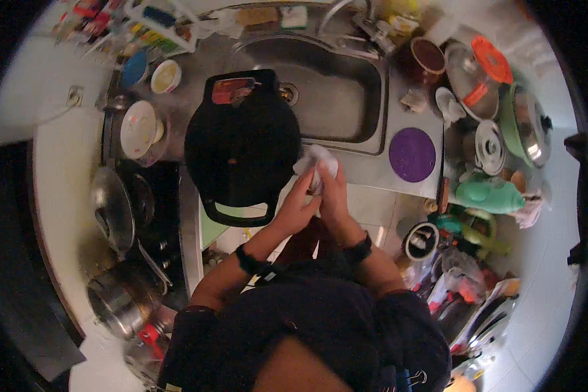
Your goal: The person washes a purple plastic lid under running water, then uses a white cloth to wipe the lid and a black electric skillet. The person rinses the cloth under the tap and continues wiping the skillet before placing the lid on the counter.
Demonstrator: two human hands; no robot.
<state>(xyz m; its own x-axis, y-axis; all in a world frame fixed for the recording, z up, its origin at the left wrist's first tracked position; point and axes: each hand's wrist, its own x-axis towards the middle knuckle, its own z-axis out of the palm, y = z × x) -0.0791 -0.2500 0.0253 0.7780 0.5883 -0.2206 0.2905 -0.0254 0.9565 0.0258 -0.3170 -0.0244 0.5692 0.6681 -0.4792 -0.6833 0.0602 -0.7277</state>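
A crumpled white cloth or tissue [321, 156] is held between my two hands, just in front of the sink's near edge. My left hand [294, 208] grips it from one side, and my right hand [334, 193] closes on it from the other. Left of the hands is a round black electric griddle [242, 147], its lid down. Its handle points toward me, and a red label [232, 90] is on the far end. The griddle overlaps the sink's left part and juts past the counter's front edge.
Beyond my hands is a stainless steel sink [333, 108] with a faucet [372, 32]. A purple round mat [412, 155] lies on the right counter, near a knife [443, 188] and a green bottle [487, 193]. Bowls [139, 130] and a stove with a wok [112, 210] are at left.
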